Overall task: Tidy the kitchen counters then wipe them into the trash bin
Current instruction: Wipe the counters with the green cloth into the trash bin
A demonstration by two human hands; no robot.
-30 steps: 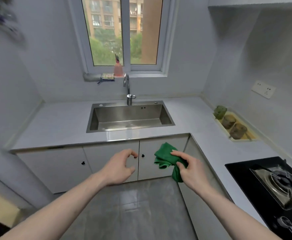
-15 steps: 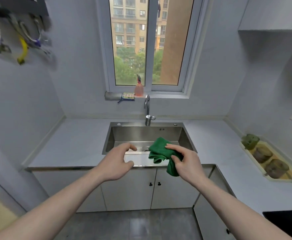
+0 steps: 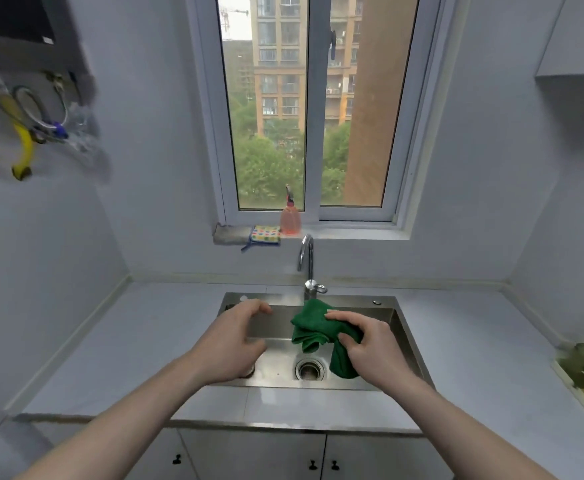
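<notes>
Fingers and thumb of the right hand (image 3: 375, 348) pinch a crumpled green microfibre cloth (image 3: 318, 332) above the stainless steel sink basin (image 3: 403, 336); its longer end hangs down, toward the round drain (image 3: 310, 370). Left hand (image 3: 230, 342) hovers beside it, fingers loosely curved and apart, holding nothing. Behind the cloth stands the curved chrome faucet (image 3: 307, 263), and an orange spray bottle (image 3: 290, 218) is on the window sill.
</notes>
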